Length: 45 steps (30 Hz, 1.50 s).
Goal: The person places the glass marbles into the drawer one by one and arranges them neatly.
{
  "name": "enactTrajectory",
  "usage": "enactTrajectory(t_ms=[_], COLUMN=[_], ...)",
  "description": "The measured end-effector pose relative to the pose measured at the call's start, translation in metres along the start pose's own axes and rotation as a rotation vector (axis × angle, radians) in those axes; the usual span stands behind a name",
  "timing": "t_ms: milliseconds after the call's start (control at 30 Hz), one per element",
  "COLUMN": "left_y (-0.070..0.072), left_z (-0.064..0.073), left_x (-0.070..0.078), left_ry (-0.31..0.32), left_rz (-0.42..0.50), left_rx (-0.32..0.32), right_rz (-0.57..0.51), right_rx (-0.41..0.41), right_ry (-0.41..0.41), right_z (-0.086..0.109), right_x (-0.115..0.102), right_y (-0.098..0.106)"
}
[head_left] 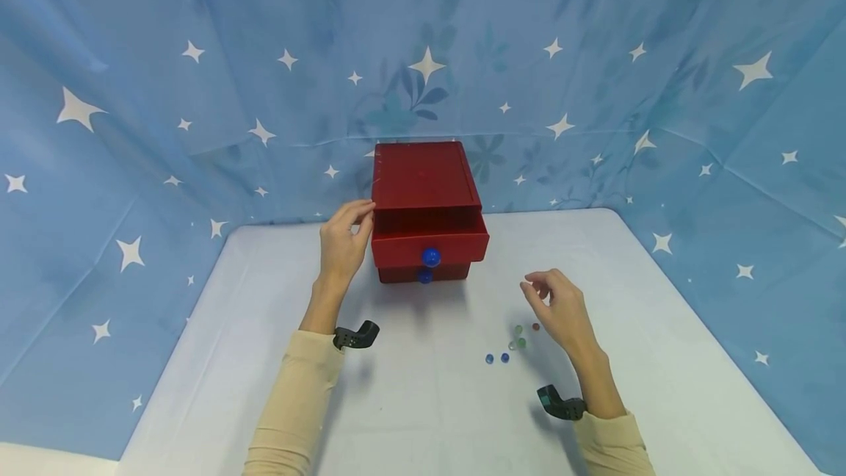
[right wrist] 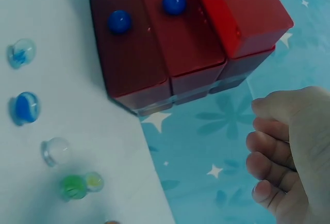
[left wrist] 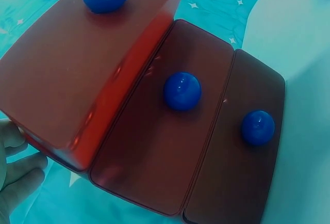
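Observation:
A red drawer cabinet [head_left: 423,175] stands at the back of the table with its top drawer [head_left: 396,250] pulled out. In the left wrist view, the two lower drawers sit closed, each with a round blue knob [left wrist: 182,91]. My left hand [head_left: 344,242] rests its fingertips at the cabinet's upper left side, by the top drawer. Bent fingers and thumb mark my right hand [head_left: 558,307], raised over the table to the right, with nothing visible in it. Below it lie several glass marbles: blue [head_left: 505,358], green [head_left: 522,342], clear [head_left: 512,346] and reddish [head_left: 536,327].
A white table [head_left: 423,402] bears the cabinet and marbles. Behind and beside it hangs a blue cloth with white stars [head_left: 277,109]. Black wrist cameras [head_left: 357,335] are strapped to both forearms over beige sleeves.

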<state>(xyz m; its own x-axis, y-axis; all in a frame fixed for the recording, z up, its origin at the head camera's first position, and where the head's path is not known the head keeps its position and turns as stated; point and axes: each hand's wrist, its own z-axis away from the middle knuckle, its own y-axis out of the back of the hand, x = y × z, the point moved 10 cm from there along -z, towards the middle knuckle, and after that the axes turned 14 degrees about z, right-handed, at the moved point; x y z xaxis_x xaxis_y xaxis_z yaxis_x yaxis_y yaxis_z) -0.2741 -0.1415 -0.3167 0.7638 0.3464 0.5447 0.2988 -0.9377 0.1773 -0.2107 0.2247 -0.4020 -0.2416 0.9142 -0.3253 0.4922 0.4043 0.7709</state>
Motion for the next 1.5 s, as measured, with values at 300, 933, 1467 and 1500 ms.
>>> enactTrajectory(t_ms=[300,933,1467,1500], left_y=[0.0,0.0,-0.001,-0.001], left_z=[-0.001,-0.002,-0.001,-0.001], left_x=[-0.001,-0.001,-0.002,-0.002], left_ry=[-0.006,-0.006,-0.005,-0.006], left_rz=[0.006,0.017,0.015,0.014], left_rx=[0.001,0.0,0.003,0.003], right_rz=[0.008,0.04,0.072,0.071], right_rx=[-0.095,-0.187,-0.362,-0.377], right_ry=[-0.06,-0.045,-0.073,-0.079], right_z=[0.011,0.032,0.043,0.044], right_x=[0.012,0.026,0.031,0.032], right_y=[-0.014,-0.036,-0.059,-0.06])
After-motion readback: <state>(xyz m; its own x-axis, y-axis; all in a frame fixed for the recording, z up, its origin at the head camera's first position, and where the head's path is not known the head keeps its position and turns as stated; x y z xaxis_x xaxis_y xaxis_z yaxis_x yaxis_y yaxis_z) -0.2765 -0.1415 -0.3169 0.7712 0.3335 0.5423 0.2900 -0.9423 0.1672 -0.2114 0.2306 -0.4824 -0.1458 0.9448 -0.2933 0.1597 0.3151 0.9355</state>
